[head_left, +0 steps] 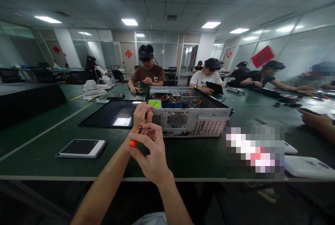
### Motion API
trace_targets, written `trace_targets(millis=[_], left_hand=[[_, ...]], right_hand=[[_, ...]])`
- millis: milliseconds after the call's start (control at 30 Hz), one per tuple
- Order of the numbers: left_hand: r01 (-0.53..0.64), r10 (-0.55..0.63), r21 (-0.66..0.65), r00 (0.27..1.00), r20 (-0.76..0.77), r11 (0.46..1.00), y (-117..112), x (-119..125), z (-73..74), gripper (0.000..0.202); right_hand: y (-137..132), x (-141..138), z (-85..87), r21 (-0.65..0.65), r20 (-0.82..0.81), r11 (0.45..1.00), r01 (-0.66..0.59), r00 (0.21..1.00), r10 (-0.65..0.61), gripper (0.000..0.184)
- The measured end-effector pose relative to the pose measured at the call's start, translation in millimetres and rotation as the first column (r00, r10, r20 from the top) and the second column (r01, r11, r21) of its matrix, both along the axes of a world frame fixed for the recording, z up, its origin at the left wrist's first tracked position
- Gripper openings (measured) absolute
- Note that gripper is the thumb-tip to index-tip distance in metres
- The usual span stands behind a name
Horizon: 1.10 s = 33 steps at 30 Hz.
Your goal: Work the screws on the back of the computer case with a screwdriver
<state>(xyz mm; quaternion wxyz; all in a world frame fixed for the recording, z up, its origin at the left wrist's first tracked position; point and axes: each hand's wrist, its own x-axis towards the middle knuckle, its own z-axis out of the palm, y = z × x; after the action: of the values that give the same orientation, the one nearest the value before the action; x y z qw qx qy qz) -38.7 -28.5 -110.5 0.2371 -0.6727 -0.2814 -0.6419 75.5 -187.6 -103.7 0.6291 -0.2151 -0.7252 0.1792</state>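
Observation:
An open desktop computer case [188, 118] lies on the green table [39, 148], its rear panel with vents and slots facing me. My right hand [153, 155] is closed around an orange-handled screwdriver [134, 142] just in front of the case's left rear corner. My left hand [141, 113] is higher up, its fingers pinched together at the screwdriver's tip against that corner. What the left fingers pinch is too small to make out. Cables and a green label show inside the case.
The case's black side panel [115, 113] lies flat to its left. A white-edged flat device [82, 148] sits near the table's front edge. A white fan [92, 90] stands further back. Several people sit across the table; another person's hand [315, 120] rests at the right.

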Motion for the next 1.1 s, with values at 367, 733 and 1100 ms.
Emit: trace_targets(millis=[367,733,1100], left_hand=[[-0.066,0.070,-0.090,0.997,0.037,0.994,1,-1,5.3,0.028],[-0.093,0.095,-0.032,0.994,0.055,0.995,0,2,2.9,0.021],[-0.102,0.103,-0.032,0.994,0.036,0.994,1,0,4.8,0.028]], right_hand=[[-8,-1,1.6,-0.028,0.009,0.999,-0.015,1.000,0.016,0.013],[-1,1,-1.1,-0.013,0.008,1.000,0.012,1.000,-0.012,0.024],[-10,3,2.5,-0.090,-0.021,0.996,-0.016,1.000,0.014,0.018]])
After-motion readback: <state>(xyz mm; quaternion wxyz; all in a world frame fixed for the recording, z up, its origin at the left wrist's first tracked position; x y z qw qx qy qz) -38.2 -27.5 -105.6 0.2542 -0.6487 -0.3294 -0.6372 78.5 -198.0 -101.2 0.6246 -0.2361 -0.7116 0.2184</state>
